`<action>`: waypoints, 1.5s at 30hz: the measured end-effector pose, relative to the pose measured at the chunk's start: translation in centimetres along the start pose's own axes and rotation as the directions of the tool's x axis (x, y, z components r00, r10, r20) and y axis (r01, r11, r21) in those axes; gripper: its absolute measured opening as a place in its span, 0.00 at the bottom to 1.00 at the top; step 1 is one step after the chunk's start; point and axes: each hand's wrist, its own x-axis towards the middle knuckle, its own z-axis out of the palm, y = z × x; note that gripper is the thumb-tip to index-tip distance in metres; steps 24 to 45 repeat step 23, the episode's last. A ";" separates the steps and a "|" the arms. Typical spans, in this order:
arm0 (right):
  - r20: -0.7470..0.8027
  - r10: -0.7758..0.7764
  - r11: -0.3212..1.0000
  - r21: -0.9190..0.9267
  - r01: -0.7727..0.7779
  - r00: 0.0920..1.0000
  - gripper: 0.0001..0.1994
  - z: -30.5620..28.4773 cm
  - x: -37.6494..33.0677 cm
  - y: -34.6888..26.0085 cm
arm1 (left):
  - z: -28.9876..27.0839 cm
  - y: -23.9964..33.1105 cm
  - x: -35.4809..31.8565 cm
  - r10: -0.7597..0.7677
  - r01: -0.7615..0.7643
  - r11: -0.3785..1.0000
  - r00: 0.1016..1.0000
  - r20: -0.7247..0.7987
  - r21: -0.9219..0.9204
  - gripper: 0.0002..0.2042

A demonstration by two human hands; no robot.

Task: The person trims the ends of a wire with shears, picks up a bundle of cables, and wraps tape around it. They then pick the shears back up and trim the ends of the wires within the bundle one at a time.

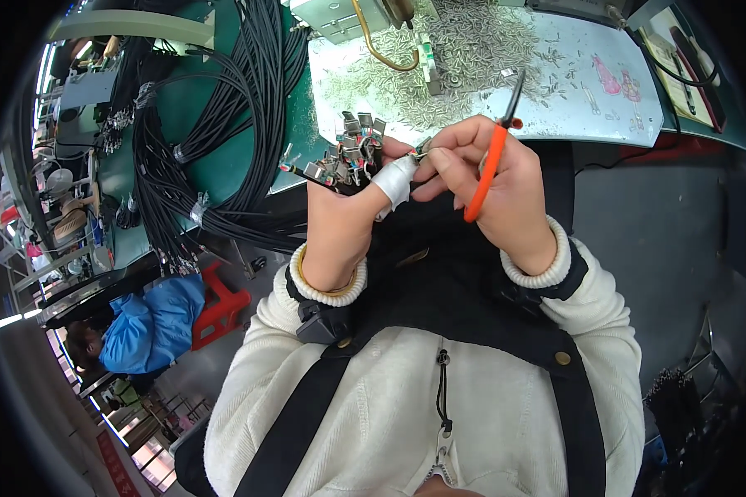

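Observation:
My left hand [340, 219] is closed on a bundle of black cables whose ends carry metal connectors [358, 149] and short coloured wires. White tape [396, 178] wraps its thumb. My right hand [506, 186] carries orange-handled scissors [491, 170] against the palm, their dark blades pointing up and away. Its thumb and forefinger pinch together at a small wire end [420, 152] by the left thumb tip. Fingers hide most of what is pinched there. Both hands meet in front of the near edge of the work board.
Many small metal pieces [481, 50] are heaped on the white board [555, 124] beside a bench machine [340, 18]. Coiled black cables [249, 116] cover the green table to the left. A person in blue [153, 323] sits near a red stool [220, 306].

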 end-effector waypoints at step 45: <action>0.038 0.269 0.891 -0.389 -0.234 0.962 0.10 -1.3 -0.4 0.5 | -1.8 0.1 4.5 -0.124 0.190 0.959 0.949 0.290 -0.211 0.08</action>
